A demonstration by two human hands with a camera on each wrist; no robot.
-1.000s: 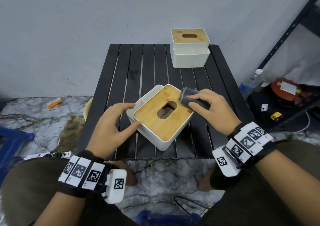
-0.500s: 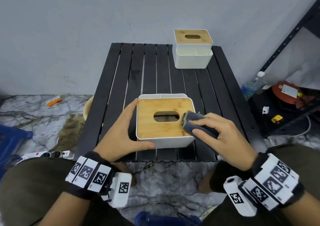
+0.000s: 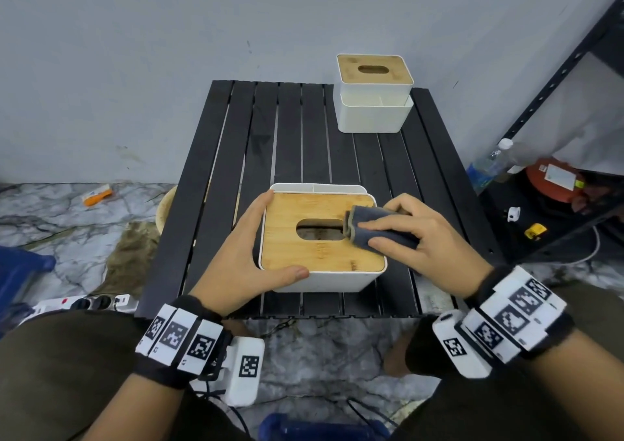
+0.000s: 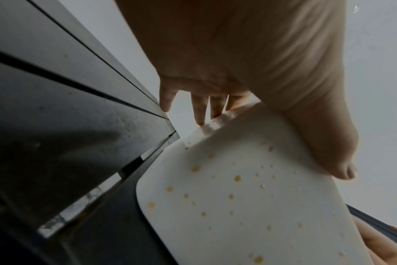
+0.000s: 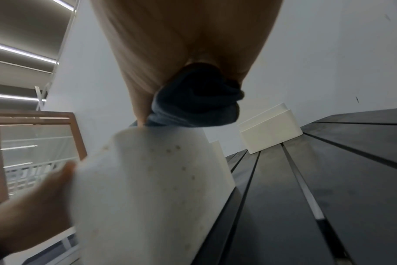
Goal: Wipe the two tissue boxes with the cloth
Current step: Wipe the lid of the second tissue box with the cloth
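A white tissue box with a bamboo lid point(image 3: 314, 255) stands near the front edge of the black slatted table point(image 3: 236, 170). My left hand point(image 3: 243, 255) grips its left side, thumb along the front wall point(image 4: 329, 143), fingers on the left wall. My right hand point(image 3: 415, 238) holds a folded grey cloth point(image 3: 371, 226) pressed on the lid's right part, beside the oval slot. Yellowish spots dot the box's white wall point(image 4: 238, 188); the same box point(image 5: 147, 179) sits under the cloth point(image 5: 193, 107). A second, taller tissue box point(image 3: 373, 92) stands at the table's far right corner point(image 5: 270, 130).
A black metal shelf point(image 3: 557, 86) stands on the right, with a water bottle point(image 3: 486, 167) and a red object below it. A power strip point(image 3: 84, 302) and an orange item lie on the marble floor to the left. My knees are under the table's front edge.
The near box was turned from a diagonal to square with the table edge. The cloth moved from the lid's front right corner up toward the slot. My left hand kept its hold.
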